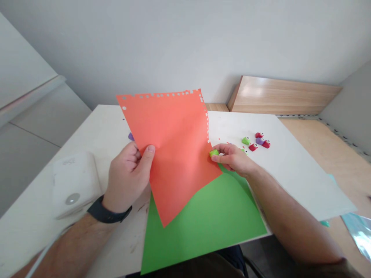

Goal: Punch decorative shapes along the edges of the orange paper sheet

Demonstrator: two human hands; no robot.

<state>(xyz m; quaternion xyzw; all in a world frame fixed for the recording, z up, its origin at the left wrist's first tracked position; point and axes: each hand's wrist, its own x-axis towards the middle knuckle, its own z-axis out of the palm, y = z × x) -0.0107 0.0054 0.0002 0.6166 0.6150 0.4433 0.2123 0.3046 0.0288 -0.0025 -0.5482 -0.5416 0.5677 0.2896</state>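
Note:
My left hand [129,173] grips the lower left edge of a sheet of orange-red paper [179,131], holding it up off the table, thumb on the front. Small holes are punched along the sheet's top and right edges. My right hand [233,158] pinches a small green paper roll [214,153] between thumb and fingers, right beside the sheet's right edge. Below lies a green paper sheet [208,220], partly hidden by the orange sheet. Beyond my right hand sit several small red, green and purple paper pieces with googly eyes [256,141].
A white board [278,154] carries the papers, with a purple piece [131,136] peeking out behind the orange sheet. A white box-like device [74,181] stands at the left. Wooden boards [284,94] lie behind, a wooden surface [344,170] at right, and shiny foil [359,231] at lower right.

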